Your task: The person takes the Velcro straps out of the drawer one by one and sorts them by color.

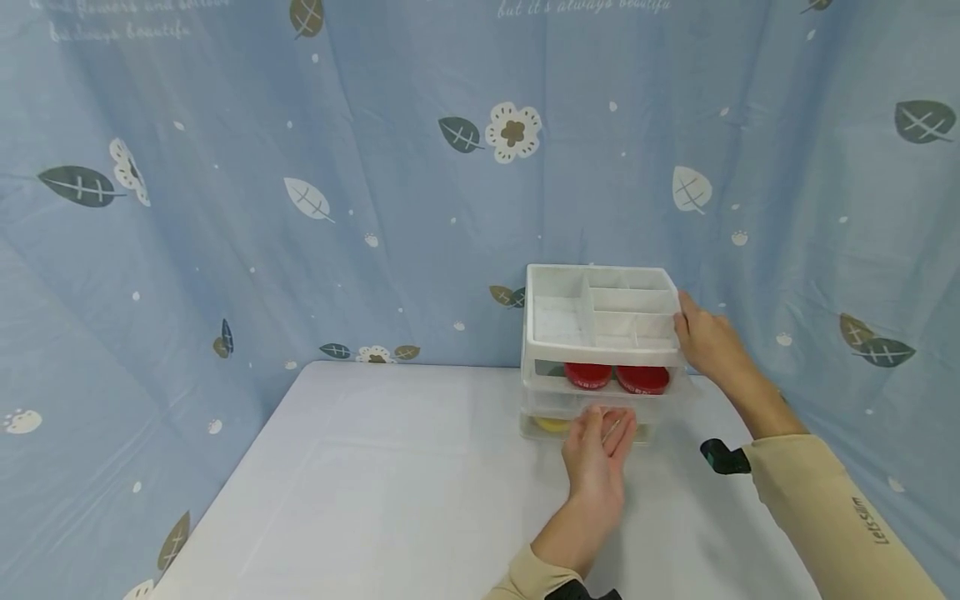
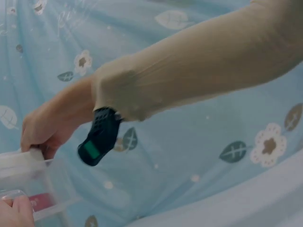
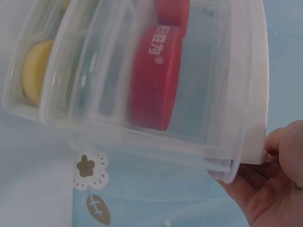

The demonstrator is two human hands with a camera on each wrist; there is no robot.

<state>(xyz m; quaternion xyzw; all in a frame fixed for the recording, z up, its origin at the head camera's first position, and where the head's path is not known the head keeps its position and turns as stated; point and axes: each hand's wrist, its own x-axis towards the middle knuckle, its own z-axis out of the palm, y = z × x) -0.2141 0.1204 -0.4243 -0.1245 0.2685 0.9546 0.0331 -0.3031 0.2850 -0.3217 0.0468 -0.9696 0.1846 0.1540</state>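
Note:
A small storage box with a white compartment tray (image 1: 555,321) on top and clear drawers beneath stands at the back of the table. My right hand (image 1: 708,337) grips the tray's right rim, thumb on the outside and fingers curled under it in the right wrist view. Palm up at the front, my left hand (image 1: 596,467) pinches the front lip of the lower clear drawer (image 1: 543,404). In the drawer above lie two red round discs (image 1: 643,380) with white lettering. A yellow round thing (image 3: 37,71) lies in the lower drawer, partly hidden by my left hand in the head view.
The white tabletop (image 1: 375,467) stretches left and forward of the box. A blue curtain (image 1: 412,217) with leaves and flowers hangs close behind the box. A black wrist device (image 1: 725,457) juts out from my right sleeve.

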